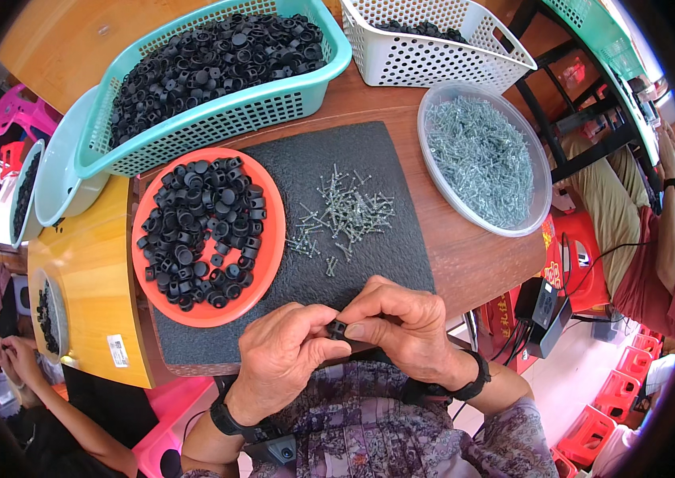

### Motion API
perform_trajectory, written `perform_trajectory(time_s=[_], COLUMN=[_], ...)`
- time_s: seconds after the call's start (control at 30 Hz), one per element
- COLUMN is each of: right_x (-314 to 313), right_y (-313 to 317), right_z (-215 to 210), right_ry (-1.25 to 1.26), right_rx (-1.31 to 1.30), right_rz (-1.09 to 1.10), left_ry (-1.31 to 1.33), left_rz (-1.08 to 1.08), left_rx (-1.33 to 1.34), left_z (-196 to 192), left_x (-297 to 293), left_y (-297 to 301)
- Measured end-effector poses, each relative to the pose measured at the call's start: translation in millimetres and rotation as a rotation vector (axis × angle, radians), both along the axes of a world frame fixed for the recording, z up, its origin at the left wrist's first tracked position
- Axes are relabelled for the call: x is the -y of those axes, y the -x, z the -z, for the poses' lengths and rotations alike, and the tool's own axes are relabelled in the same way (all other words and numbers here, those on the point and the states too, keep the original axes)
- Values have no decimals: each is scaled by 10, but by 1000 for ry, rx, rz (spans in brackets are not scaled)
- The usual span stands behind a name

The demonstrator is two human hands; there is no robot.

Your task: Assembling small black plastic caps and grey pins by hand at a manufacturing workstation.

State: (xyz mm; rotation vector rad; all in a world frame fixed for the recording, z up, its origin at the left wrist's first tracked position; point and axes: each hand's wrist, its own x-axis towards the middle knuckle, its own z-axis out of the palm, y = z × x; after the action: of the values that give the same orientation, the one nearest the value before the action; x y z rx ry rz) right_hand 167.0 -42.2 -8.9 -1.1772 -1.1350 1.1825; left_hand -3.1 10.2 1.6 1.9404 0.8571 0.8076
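Brown wood worktop (477,275) carries most items. Teal basket (218,127), far L, is the biggest container, heaped w/ blk plastic pcs (218,64). Dark mat (389,267) lies flat mid-worktop. White basket (417,64), far side, R of teal one, has more blk pcs inside. Red-orange dish (273,215) sits partly on mat's L side; blk caps (218,191) piled in it, a bit of its base showing thru. Round clear tub (543,191), R of mat, holds lots of silver screws (481,163).

L hand (285,350) & R hand (405,327) meet approx. at mat's near edge, dark wristbands (477,381) on both. Loose screws (353,207) lie scattered on mat just beyond hands, a few apart from main heap. Small blk pc (337,327) is betw. both hands' fingertips: L grip pinched on its L side, R grip clamped on its R. Pc's exact shape mostly hidden by fingers.
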Motion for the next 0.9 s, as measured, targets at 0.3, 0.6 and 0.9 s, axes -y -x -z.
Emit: perform_trajectory(time_s=[0.3,0.6,0.9], right_x=[12,66,37], right_y=[4,50,57], right_z=[-18,-1,9], right_ry=[-104,-145,-177], right_rx=[173,169,137], right_rz=[0,42,50], left_ry=[-58,-104,-91], left_rz=[30,73,94], left_rx=[-73,-65,-105], left_z=[54,47,15], left_x=[26,12,-14], left_y=[-15,-4,0])
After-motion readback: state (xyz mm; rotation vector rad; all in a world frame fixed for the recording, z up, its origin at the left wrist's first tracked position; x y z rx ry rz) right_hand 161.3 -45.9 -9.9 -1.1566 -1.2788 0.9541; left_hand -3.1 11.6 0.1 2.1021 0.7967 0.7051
